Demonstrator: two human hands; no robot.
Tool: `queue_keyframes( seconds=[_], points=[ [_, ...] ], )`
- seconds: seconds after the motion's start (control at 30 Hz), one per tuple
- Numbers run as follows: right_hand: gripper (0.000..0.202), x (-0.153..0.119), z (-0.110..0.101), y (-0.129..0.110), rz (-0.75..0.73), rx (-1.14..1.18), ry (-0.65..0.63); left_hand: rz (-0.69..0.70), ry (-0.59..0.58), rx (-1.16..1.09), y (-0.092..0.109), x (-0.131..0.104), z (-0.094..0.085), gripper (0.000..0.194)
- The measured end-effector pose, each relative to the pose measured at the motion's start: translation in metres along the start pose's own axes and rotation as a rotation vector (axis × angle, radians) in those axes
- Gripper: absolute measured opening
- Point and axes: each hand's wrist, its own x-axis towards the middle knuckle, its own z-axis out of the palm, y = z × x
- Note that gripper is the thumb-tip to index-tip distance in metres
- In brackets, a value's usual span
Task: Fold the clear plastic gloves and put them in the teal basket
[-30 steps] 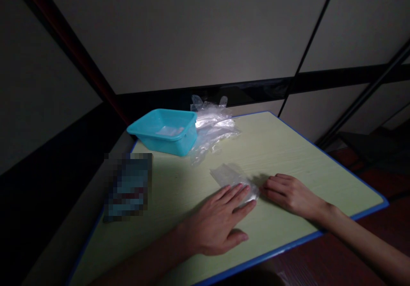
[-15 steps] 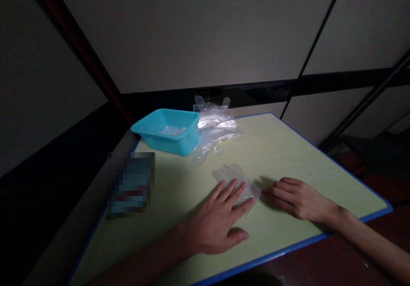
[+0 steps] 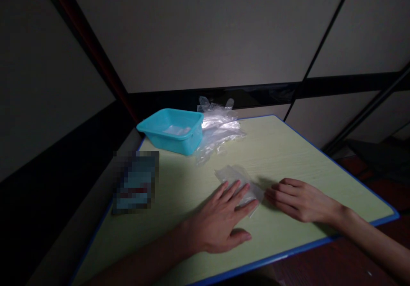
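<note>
My left hand [image 3: 221, 219] lies with its fingers spread on a folded clear disposable plastic glove [image 3: 235, 174], pressing it against the tabletop. At the glove's right edge, my right hand [image 3: 296, 200] has its fingers drawn together in a pinch on the film; its fingertips are partly hidden. Beyond my hands a loose pile of clear plastic gloves [image 3: 221, 128] is spread out, some finger shapes sticking up at the back. Against this pile stands a turquoise plastic basket [image 3: 188, 145] with some clear or whitish plastic inside.
A blurred-out flat rectangular item [image 3: 136, 183] lies at the table's left edge. The pale green table [image 3: 288, 149] has a blue rim. A light wall panel [image 3: 208, 33] with dark strips rises behind it, and the dark reddish floor [image 3: 320, 264] shows at lower right.
The whole view has shifted slightly, so everything appears a little further right. Both hands keep practically the same pose on the folded glove.
</note>
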Motion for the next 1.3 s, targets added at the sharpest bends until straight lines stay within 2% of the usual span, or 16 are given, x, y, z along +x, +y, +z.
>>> queue_keyframes(
  seconds=[0.2, 0.37, 0.5, 0.7, 0.8, 0.97, 1.17, 1.3],
  points=[
    [0.032, 0.006, 0.009, -0.001, 0.045, 0.045, -0.030, 0.002, 0.012, -0.003, 0.000, 0.000, 0.001, 0.062],
    [0.027, 0.002, 0.014, 0.001, -0.016, 0.036, -0.038, -0.007, 0.014, -0.011, -0.001, 0.000, 0.001, 0.063],
    [0.022, -0.001, 0.017, -0.002, 0.017, 0.083, -0.089, -0.021, 0.072, -0.025, 0.000, -0.001, 0.001, 0.066],
    [0.026, 0.004, 0.015, -0.007, 0.124, 0.319, -0.063, -0.102, 0.225, -0.089, 0.003, 0.001, -0.002, 0.031],
    [0.028, 0.009, 0.012, -0.004, 0.237, 0.509, -0.091, -0.184, 0.277, -0.205, 0.001, 0.003, -0.001, 0.032],
    [0.014, 0.025, 0.013, 0.012, 0.571, 0.746, -0.103, -0.354, 0.377, -0.461, -0.006, 0.006, 0.008, 0.047],
    [0.013, 0.051, 0.033, 0.030, 0.794, 1.104, -0.010, -0.569, 0.545, -0.865, -0.017, 0.023, 0.015, 0.059],
    [0.012, 0.055, 0.050, 0.029, 0.908, 1.213, 0.026, -0.655, 0.607, -0.917, -0.023, 0.035, 0.015, 0.070]
  ],
)
